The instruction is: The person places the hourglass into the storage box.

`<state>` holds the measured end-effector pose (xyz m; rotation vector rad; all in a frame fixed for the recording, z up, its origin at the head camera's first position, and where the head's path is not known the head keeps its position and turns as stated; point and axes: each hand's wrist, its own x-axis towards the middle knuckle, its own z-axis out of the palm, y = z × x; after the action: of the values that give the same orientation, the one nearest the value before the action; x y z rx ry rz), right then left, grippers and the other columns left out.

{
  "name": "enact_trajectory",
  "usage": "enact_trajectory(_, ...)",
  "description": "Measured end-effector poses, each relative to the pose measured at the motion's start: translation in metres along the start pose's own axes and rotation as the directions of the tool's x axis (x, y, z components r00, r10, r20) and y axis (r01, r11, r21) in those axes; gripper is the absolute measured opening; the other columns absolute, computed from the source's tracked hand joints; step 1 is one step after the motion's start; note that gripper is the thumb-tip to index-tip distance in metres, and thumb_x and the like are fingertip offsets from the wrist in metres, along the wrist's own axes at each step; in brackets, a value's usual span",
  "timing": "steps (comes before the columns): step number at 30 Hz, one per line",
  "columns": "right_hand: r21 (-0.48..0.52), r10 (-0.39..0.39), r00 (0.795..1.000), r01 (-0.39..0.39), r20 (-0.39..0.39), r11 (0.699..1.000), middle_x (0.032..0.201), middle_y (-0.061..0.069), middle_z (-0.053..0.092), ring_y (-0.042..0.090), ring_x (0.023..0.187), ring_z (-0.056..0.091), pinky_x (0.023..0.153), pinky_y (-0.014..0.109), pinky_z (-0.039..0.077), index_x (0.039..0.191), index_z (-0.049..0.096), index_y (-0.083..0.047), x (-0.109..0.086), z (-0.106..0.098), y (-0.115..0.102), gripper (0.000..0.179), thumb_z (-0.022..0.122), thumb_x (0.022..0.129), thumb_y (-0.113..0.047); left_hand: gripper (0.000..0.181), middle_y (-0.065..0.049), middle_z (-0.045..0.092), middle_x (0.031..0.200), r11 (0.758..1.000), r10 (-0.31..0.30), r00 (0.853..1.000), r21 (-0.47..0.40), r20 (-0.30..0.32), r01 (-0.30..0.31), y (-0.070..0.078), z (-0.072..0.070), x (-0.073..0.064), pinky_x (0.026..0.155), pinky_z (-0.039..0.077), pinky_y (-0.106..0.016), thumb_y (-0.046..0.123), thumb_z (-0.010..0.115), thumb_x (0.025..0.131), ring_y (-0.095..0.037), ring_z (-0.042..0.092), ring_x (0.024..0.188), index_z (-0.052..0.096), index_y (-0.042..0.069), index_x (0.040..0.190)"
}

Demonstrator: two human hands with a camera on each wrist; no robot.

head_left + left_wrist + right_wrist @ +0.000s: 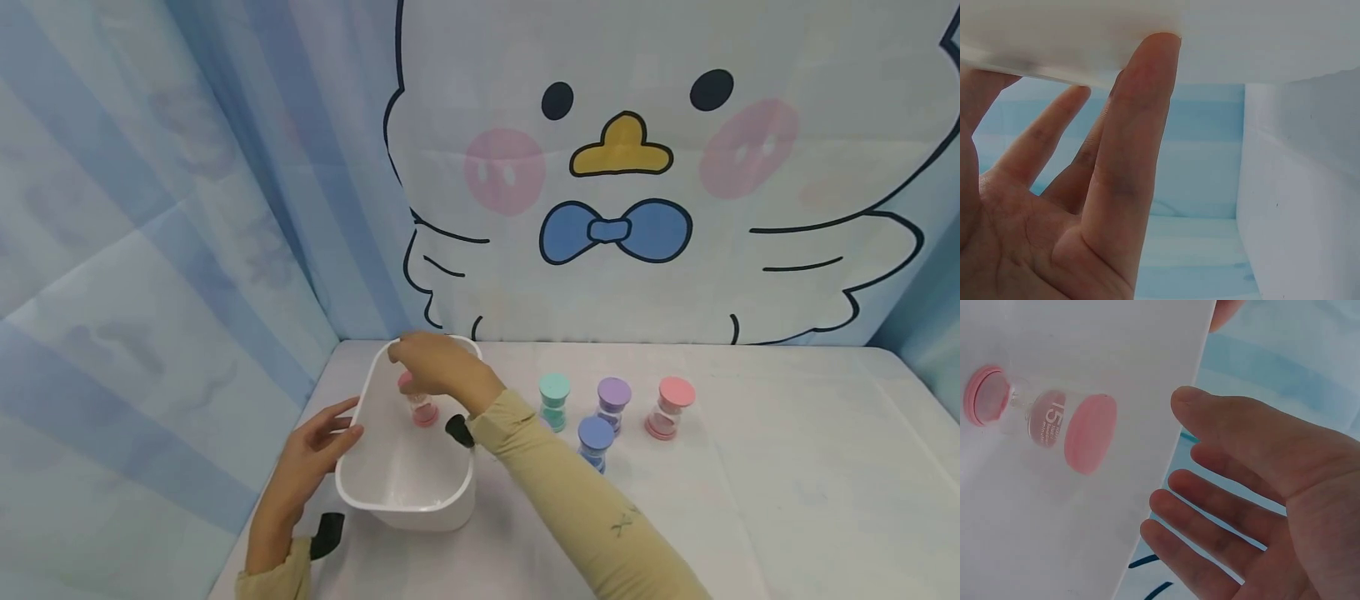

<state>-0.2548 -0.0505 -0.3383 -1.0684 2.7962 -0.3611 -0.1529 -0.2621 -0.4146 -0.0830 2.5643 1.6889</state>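
A white plastic bin [405,479] stands on the table's left part. Inside it is a pink-capped hourglass [422,408]; its glass reads 15 and minutes in the right wrist view. My right hand [442,367] is over the bin's far end, with the thumb overlapping the rim. Its fingers [1222,506] are loosely extended and apart from the hourglass. At the bin's left side, my left hand [311,450] touches the wall with extended fingertips [1163,50]. Nothing is gripped in either hand.
Right of the bin stand several hourglasses: teal [554,402], purple [613,404], blue [595,442] and pink [669,408]. My right sleeve [570,492] partly covers that group's near side. A printed curtain [615,300] hangs behind the white table [810,467].
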Motion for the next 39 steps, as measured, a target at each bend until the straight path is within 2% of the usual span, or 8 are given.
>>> enact_trajectory(9, -0.027, -0.021, 0.999, 0.020, -0.041, 0.999, 0.128, 0.002, 0.063, 0.016, 0.115, 0.061, 0.095, 0.031, 0.052, 0.131, 0.064, -0.015, -0.018, -0.011, -0.003, 0.044, 0.075, 0.090, -0.026, 0.057, -0.023, 0.056, 0.136, 1.000, -0.008, 1.000, -0.004, 0.006, 0.009, -0.001, 0.000, 0.001, 0.079, 0.060, -0.040, 0.038, 0.065, 0.096, -0.038, 0.063, 0.113, 0.049, 0.017, 0.146)
enact_trajectory(18, -0.041, -0.057, 0.995, 0.053, -0.087, 0.998, 0.124, 0.002, 0.062, 0.017, 0.113, 0.061, 0.093, 0.031, 0.053, 0.129, 0.065, -0.013, -0.035, -0.018, 0.000, 0.046, 0.078, 0.087, -0.026, 0.054, -0.020, 0.058, 0.134, 1.000, -0.009, 1.000, 0.005, -0.002, 0.009, -0.001, 0.001, 0.001, 0.076, 0.060, -0.036, 0.036, 0.065, 0.097, -0.028, 0.066, 0.107, 0.050, 0.018, 0.146)
enact_trajectory(26, -0.029, -0.077, 0.988, 0.074, -0.134, 0.997, 0.125, 0.003, 0.061, 0.017, 0.114, 0.060, 0.094, 0.031, 0.052, 0.129, 0.064, -0.011, -0.052, -0.018, 0.009, 0.045, 0.076, 0.089, -0.028, 0.057, -0.023, 0.056, 0.136, 1.000, -0.006, 1.000, -0.005, 0.005, 0.006, -0.001, 0.000, 0.002, 0.079, 0.060, -0.042, 0.038, 0.066, 0.095, -0.038, 0.063, 0.113, 0.049, 0.018, 0.146)
enact_trajectory(30, -0.030, -0.091, 0.981, 0.087, -0.170, 0.996, 0.127, 0.004, 0.061, 0.018, 0.116, 0.059, 0.095, 0.031, 0.053, 0.128, 0.064, -0.010, -0.061, -0.018, 0.011, 0.045, 0.076, 0.089, -0.028, 0.057, -0.022, 0.057, 0.135, 1.000, -0.007, 1.000, 0.000, 0.006, 0.007, -0.001, -0.001, 0.002, 0.078, 0.060, -0.041, 0.038, 0.066, 0.096, -0.034, 0.065, 0.111, 0.049, 0.018, 0.146)
enact_trajectory(37, -0.015, -0.090, 0.974, 0.088, -0.209, 0.996, 0.126, 0.004, 0.061, 0.017, 0.114, 0.059, 0.095, 0.030, 0.052, 0.128, 0.064, -0.010, -0.074, -0.017, 0.015, 0.044, 0.076, 0.089, -0.027, 0.054, -0.020, 0.058, 0.135, 1.000, -0.004, 1.000, 0.011, 0.002, 0.004, -0.001, -0.001, 0.002, 0.074, 0.059, -0.032, 0.034, 0.065, 0.097, -0.017, 0.068, 0.102, 0.049, 0.018, 0.146)
enact_trajectory(39, -0.007, -0.084, 0.972, 0.085, -0.219, 0.996, 0.127, 0.004, 0.061, 0.018, 0.115, 0.059, 0.095, 0.031, 0.052, 0.128, 0.064, -0.011, -0.078, -0.017, 0.016, 0.043, 0.076, 0.089, -0.026, 0.054, -0.019, 0.059, 0.134, 1.000, -0.002, 1.000, 0.009, 0.000, 0.002, -0.001, 0.000, 0.001, 0.074, 0.059, -0.032, 0.034, 0.066, 0.096, -0.016, 0.068, 0.101, 0.050, 0.018, 0.146)
